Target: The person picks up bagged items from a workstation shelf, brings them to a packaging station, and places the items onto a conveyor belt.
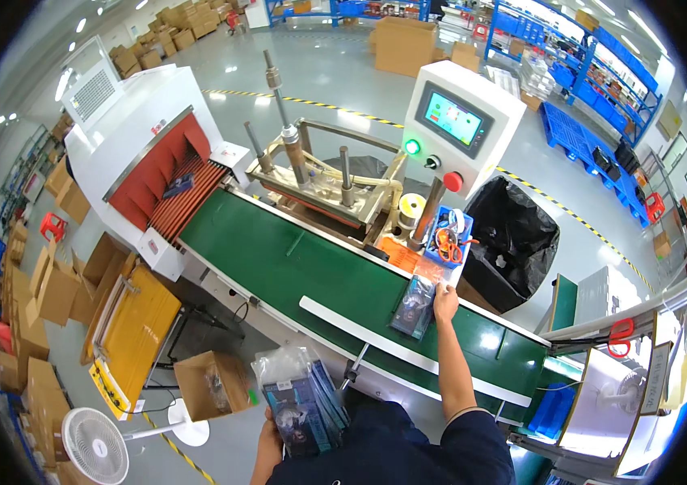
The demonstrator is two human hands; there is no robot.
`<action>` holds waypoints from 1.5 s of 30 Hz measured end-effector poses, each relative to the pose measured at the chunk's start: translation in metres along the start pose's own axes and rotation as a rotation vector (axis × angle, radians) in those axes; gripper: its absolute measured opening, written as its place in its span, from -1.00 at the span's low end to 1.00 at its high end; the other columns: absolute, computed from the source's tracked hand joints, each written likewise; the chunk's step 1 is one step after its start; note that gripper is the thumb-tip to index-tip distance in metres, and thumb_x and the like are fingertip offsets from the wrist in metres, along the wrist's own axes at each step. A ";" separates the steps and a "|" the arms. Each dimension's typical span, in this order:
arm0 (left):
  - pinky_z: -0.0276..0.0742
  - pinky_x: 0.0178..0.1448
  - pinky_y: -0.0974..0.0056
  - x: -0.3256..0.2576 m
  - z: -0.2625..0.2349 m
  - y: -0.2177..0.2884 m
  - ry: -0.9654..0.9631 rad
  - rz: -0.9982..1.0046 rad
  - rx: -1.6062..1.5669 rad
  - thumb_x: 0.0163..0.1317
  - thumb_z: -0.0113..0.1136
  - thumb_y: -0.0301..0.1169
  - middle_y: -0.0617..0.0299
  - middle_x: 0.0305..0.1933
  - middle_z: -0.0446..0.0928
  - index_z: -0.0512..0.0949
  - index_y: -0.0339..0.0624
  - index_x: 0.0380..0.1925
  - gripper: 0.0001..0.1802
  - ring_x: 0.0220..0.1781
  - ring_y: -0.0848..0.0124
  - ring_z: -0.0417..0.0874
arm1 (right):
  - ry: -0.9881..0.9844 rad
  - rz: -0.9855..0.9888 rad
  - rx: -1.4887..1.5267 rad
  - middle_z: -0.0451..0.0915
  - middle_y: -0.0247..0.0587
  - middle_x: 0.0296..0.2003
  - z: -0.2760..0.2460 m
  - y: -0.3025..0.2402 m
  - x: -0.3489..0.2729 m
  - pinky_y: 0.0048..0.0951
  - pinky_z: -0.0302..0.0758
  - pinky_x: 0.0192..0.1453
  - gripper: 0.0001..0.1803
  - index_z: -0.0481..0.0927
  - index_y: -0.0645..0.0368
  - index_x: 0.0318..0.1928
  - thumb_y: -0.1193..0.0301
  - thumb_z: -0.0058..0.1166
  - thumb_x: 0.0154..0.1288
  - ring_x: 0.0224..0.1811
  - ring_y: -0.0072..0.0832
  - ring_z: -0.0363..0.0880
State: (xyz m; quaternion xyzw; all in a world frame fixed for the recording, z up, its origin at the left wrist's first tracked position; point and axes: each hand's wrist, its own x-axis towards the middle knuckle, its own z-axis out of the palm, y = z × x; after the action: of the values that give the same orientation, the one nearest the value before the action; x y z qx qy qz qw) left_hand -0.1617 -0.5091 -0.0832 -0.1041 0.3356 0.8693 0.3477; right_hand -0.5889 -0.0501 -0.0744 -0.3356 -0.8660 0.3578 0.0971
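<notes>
Scissors (445, 241) lie near packet (414, 305) under right hand (445, 303).

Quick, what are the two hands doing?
Left hand: holding a stack of packets.
Right hand: fingers on one packet lying on the green belt.

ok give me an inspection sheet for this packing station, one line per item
surface: green conveyor belt with a white guide rail along it
job's things: clear-wrapped flat pack lying on the belt; stack of similar packs
clutter: blue bin of scissors and tape beside the belt; open cardboard box on the floor
grippers: right hand touches the pack on the belt; left hand holds the stack
cables: dark cables hang under the conveyor
surroundings: white heat tunnel with red curtain, sealing press, touchscreen panel, black bin bag, white fan, cartons, blue racks
</notes>
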 end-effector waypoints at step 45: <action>0.47 -0.01 0.08 0.174 0.111 0.198 0.195 0.281 -0.173 -0.19 0.20 0.21 0.01 -0.09 0.47 0.34 -0.27 0.01 -0.11 -0.11 0.14 0.52 | 0.080 -0.075 -0.061 0.45 0.07 -0.40 0.016 0.001 0.005 -0.17 0.42 -0.24 -0.65 0.63 0.14 -0.28 0.13 0.00 0.16 -0.34 -0.06 0.50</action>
State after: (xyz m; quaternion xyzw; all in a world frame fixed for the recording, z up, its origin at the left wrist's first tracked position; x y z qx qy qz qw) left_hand -0.4177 -0.4485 0.0291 -0.1692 0.3030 0.9207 0.1783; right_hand -0.5988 -0.0549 -0.0869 -0.3196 -0.8839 0.3137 0.1347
